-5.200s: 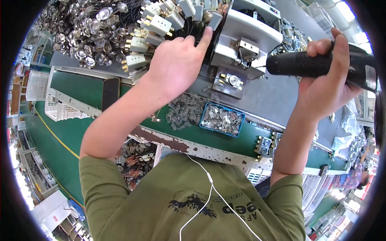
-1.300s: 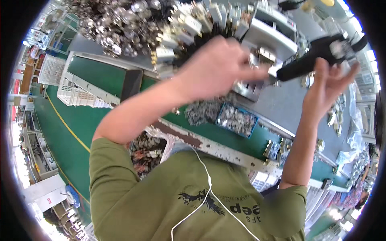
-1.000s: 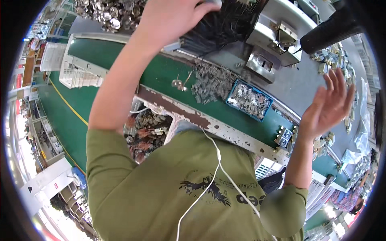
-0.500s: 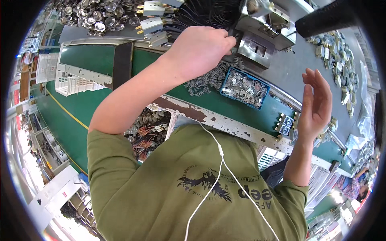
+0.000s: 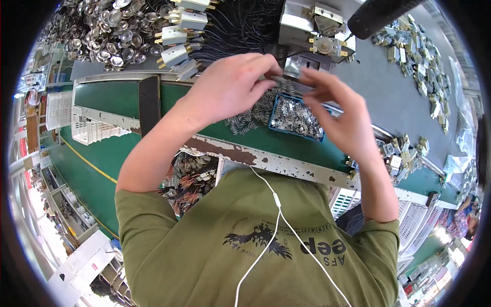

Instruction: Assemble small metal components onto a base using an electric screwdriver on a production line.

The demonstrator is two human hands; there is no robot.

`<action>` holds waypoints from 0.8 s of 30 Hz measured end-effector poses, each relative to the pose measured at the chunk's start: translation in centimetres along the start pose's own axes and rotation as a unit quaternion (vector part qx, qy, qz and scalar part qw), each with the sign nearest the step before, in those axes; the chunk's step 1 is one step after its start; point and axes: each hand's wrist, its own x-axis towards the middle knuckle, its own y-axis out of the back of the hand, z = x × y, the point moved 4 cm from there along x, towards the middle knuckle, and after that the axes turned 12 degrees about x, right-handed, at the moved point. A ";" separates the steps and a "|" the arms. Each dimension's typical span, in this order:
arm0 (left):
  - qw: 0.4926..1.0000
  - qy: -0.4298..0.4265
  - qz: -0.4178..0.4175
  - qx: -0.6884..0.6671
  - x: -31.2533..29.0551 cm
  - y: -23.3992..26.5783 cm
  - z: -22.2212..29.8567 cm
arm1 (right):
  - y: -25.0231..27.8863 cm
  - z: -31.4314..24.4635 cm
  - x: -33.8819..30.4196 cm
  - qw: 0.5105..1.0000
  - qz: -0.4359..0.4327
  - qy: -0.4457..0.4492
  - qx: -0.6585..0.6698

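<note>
My left hand (image 5: 230, 84) reaches over the bench with thumb and fingertips pinched together. What they hold is too small and blurred to name. Facing it, my right hand (image 5: 340, 110) has bent fingers smeared by motion, its fingertips close to the left ones. Just beyond both hands is a metal fixture block (image 5: 325, 64), partly covered by them. Below the fingers stands a blue tray (image 5: 296, 134) of small metal pieces, partly behind the right hand. Loose coil springs (image 5: 245, 120) lie in a pile beside it, near the left wrist.
Shiny round metal cups (image 5: 117, 36) are heaped at the far left. White blocks with brass prongs (image 5: 186, 20) and black wires (image 5: 240, 28) lie beside them. A dark cylinder (image 5: 383, 18) juts in from above. Metal-and-white assemblies (image 5: 422, 71) spread along the right; others (image 5: 396, 156) sit nearer.
My right hand has swung left and inward, from beyond the tray to beside my left fingertips. My left hand has drawn back slightly toward me from the fixture, moving left.
</note>
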 end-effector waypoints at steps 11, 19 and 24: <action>0.959 0.131 -0.048 -0.248 -0.4 0.4 -0.3 | -2.3 2.4 1.3 0.997 0.050 0.057 0.030; 0.998 0.030 0.040 -0.044 -0.8 0.6 0.1 | -3.1 2.8 1.5 0.996 0.059 -0.048 0.037; 0.993 -0.025 0.114 0.016 -0.8 0.4 -0.4 | -3.0 4.0 1.9 0.975 0.041 -0.203 0.080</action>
